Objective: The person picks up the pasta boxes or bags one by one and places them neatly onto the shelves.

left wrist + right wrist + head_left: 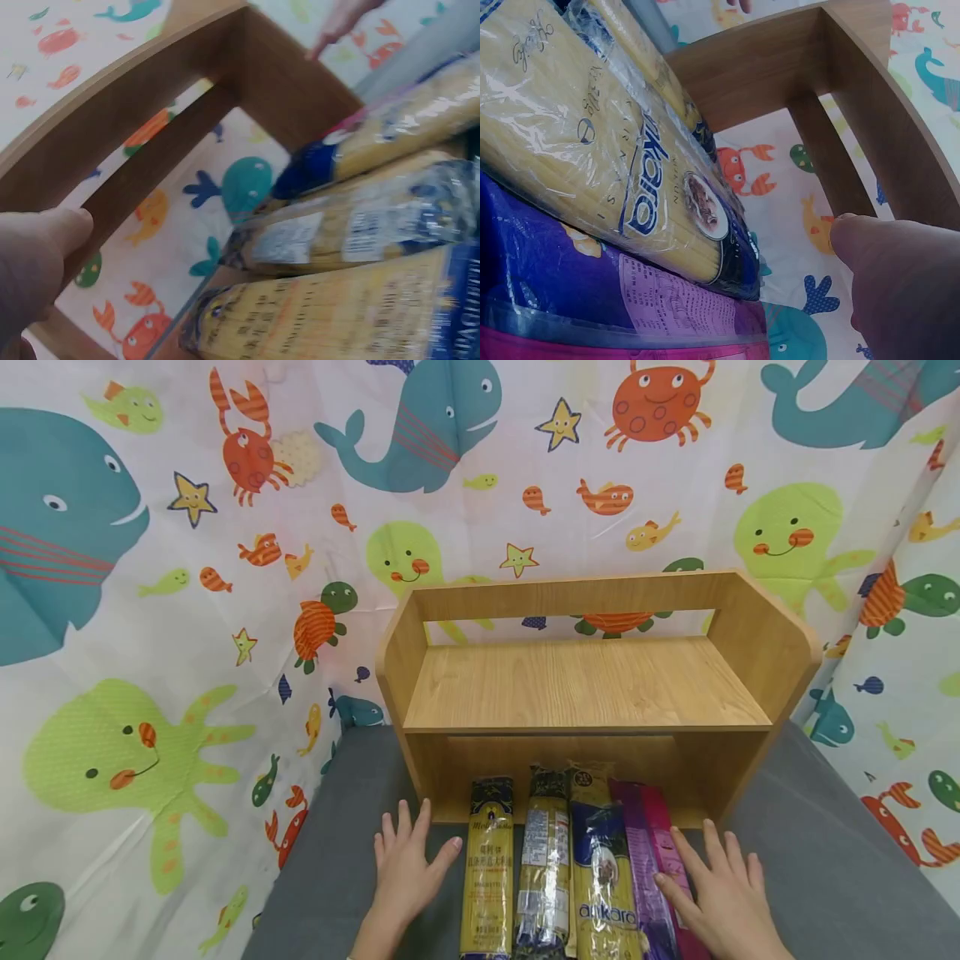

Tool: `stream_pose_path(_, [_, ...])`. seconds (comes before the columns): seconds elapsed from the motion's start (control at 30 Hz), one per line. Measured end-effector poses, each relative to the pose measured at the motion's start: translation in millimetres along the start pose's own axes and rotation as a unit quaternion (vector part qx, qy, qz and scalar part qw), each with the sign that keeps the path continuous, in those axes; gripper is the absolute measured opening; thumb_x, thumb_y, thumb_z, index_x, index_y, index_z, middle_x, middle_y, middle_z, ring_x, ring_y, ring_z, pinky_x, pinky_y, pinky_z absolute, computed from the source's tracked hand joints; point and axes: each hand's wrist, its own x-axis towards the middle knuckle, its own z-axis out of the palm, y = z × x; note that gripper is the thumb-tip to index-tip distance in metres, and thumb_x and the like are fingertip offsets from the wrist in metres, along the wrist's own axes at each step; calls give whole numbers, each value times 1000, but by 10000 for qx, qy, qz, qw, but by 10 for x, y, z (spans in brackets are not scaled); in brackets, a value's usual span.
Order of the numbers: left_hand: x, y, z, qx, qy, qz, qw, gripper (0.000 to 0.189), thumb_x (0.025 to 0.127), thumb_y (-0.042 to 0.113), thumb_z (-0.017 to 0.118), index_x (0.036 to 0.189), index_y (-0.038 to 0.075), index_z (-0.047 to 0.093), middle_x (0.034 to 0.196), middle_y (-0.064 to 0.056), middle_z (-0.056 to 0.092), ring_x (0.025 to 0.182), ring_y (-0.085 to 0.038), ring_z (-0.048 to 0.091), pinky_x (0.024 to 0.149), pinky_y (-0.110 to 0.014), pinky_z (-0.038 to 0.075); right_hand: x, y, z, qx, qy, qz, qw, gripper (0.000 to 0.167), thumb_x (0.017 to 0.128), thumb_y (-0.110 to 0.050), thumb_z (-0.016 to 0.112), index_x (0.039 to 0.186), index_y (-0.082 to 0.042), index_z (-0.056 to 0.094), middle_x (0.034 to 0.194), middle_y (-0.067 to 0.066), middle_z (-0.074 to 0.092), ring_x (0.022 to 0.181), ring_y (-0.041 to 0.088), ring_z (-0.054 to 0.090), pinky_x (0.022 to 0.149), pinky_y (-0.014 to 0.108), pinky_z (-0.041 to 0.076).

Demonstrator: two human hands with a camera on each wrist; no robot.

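Note:
My left hand (408, 868) is spread with straight fingers, just left of a yellow spaghetti pack (489, 868) with dark blue ends. Beside that pack lies a clear noodle pack (543, 852) with white labels, then a yellow and blue Ankara pasta pack (602, 868). A purple and pink bag (652, 852) is at the right of the row. My right hand (723, 889), fingers also spread, overlaps that bag's right edge. Far ends of the packs overlap the lower compartment of a wooden shelf (592, 685). Neither hand grips anything.
The shelf has side panels, a middle board and a back rail (570, 596). It stands on a dark grey surface (315, 860). A white curtain (277, 410) printed with sea animals hangs behind and on both sides.

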Motion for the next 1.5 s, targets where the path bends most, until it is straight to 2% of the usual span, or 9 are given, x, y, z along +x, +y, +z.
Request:
stream_pose_path(0.13, [237, -95, -16, -792, 273, -160, 9964, 86, 97, 54, 60, 160, 5, 28, 164, -36, 18, 149, -64, 8, 113, -80, 8, -31, 5, 28, -38, 172, -67, 9998, 78, 95, -62, 57, 149, -5, 49, 156, 43, 24, 138, 70, 21, 106, 83, 13])
stream_pose_path(0.23, [476, -180, -19, -1448, 626, -260, 9871, 85, 97, 44, 63, 161, 4, 23, 165, -33, 20, 151, -59, 14, 116, -76, 15, -51, 0, 57, -51, 331, -170, 9993, 75, 95, -58, 60, 149, -6, 50, 156, 42, 26, 137, 69, 24, 106, 82, 15])
stream_pose_path(0.33, [715, -230, -24, -2171, 1003, -400, 9702, 85, 97, 36, 66, 162, 5, 21, 166, -27, 22, 151, -53, 23, 118, -69, 25, -63, 1, 90, -80, 371, -210, 9991, 73, 95, -56, 61, 148, -7, 51, 155, 42, 29, 137, 69, 26, 105, 82, 17])
stream_pose_path(0.47, [975, -157, -100, -2973, 1330, -448, 9444, 85, 94, 28, 69, 162, 10, 22, 167, -20, 26, 149, -48, 33, 115, -62, 36, -73, 14, 119, -130, 343, -196, 9991, 72, 95, -57, 61, 148, -8, 52, 155, 42, 30, 135, 70, 28, 104, 82, 19])
stream_pose_path(0.6, [1159, -3, -217, -3274, 1578, -250, 9313, 76, 93, 21, 66, 160, 14, 30, 161, -18, 39, 142, -43, 47, 107, -60, 46, -83, 9, 126, -105, 181, -107, 9997, 73, 95, -59, 59, 147, -8, 53, 155, 42, 30, 135, 70, 29, 103, 83, 18])
stream_pose_path(0.8, [1255, 86, -224, -2475, 2057, 33, 9468, 45, 96, 18, 64, 138, 4, 58, 129, -25, 67, 115, -43, 67, 95, -61, 53, -113, -11, 128, -75, 275, -216, 9994, 69, 95, -54, 63, 146, -8, 54, 154, 41, 34, 133, 68, 35, 103, 82, 21])
stream_pose_path(0.97, [1236, 67, -188, -2187, 2300, 309, 9478, 32, 97, 17, 65, 125, 0, 65, 114, -27, 73, 102, -43, 72, 86, -60, 56, -141, -24, 149, -92, 329, -350, 9988, 66, 95, -51, 64, 145, -8, 56, 152, 40, 38, 132, 66, 40, 102, 82, 24])
stream_pose_path(1.23, [1225, 59, -199, -2082, 2295, 324, 9502, 32, 98, 20, 61, 122, -1, 65, 113, -28, 73, 100, -45, 73, 82, -61, 57, -160, -44, 166, 28, 394, -362, 9986, 63, 96, -46, 65, 145, -8, 56, 150, 40, 42, 131, 66, 42, 101, 81, 28])
stream_pose_path(1.5, [1239, 58, -167, -2048, 2337, 363, 9498, 33, 99, 20, 61, 123, -2, 65, 114, -28, 73, 100, -45, 73, 83, -61, 57, -59, -15, 134, 515, 218, -62, 9984, 64, 98, -42, 64, 145, -1, 52, 145, 44, 43, 124, 66, 49, 89, 77, 45])
